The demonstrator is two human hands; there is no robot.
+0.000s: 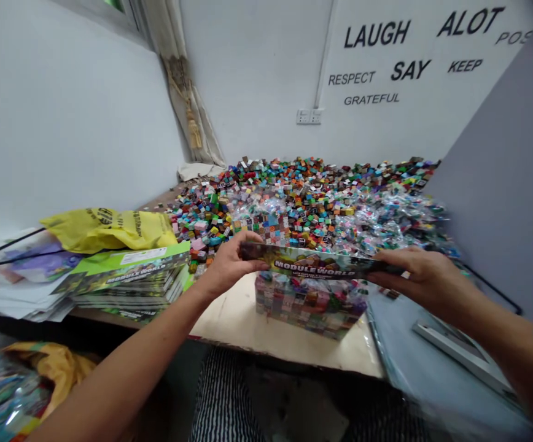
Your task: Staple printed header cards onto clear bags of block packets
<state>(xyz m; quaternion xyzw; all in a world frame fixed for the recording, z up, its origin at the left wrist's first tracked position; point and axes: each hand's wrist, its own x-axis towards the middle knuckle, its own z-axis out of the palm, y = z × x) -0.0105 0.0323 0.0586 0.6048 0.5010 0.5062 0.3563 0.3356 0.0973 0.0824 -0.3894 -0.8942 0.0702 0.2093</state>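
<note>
A flat dark printed piece (315, 263) reading "MODULE WORLD" is held level between my two hands. My left hand (235, 263) pinches its left end, and my right hand (409, 274) grips its right end with the fingers closed. Just below and behind it, a box (301, 307) with a colourful block pattern stands on the pale board (229, 319), with plastic-wrapped contents showing at its top. The held piece hides part of the box's upper edge.
A heap of small coloured blocks (312, 209) and clear plastic packets (395, 215) covers the back. At left lie stacked printed sheets (128, 285) and a yellow bag (110, 228). More packets (11, 393) sit low at left; a grey-white tool (462, 356) lies at right.
</note>
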